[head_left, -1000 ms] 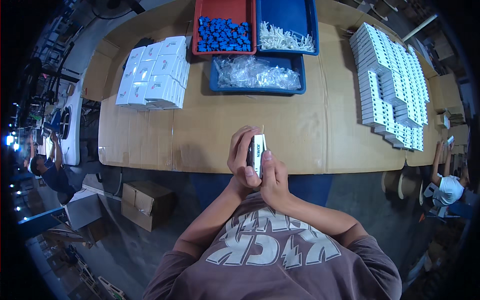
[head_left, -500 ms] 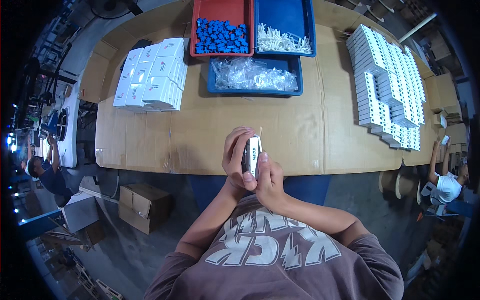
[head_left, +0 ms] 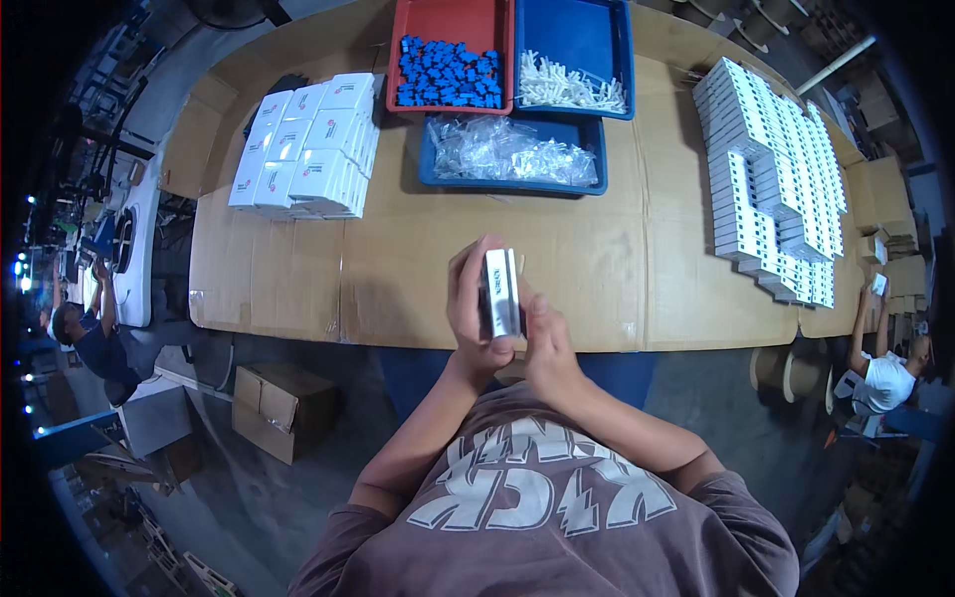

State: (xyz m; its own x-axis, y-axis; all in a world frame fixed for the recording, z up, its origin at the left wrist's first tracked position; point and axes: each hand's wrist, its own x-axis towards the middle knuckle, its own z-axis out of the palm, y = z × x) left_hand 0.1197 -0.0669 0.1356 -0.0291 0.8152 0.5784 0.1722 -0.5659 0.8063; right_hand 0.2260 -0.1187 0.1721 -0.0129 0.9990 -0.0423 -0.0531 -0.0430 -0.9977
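Over the table's near edge, my hands hold a small white box [head_left: 500, 289] with dark print on its narrow upward face and a dark side. My left hand [head_left: 468, 303] wraps around its left side, with the thumb across the lower end. At its lower right edge, my right hand [head_left: 553, 348] is closed, thumb up against the box; its other fingers are mostly hidden. Whether the box's end is open, I cannot tell.
White boxes [head_left: 303, 149] are stacked at left, and a larger stack of white boxes [head_left: 771, 179] stands at right. A red tray [head_left: 448, 18] holds blue pieces, a blue tray [head_left: 567, 30] white pieces, and a nearer blue tray [head_left: 512, 189] clear bags. Two people are farther off.
The box has turned so that more of its white face shows, and it has shifted slightly left. My right thumb has slid from its face to its right edge.
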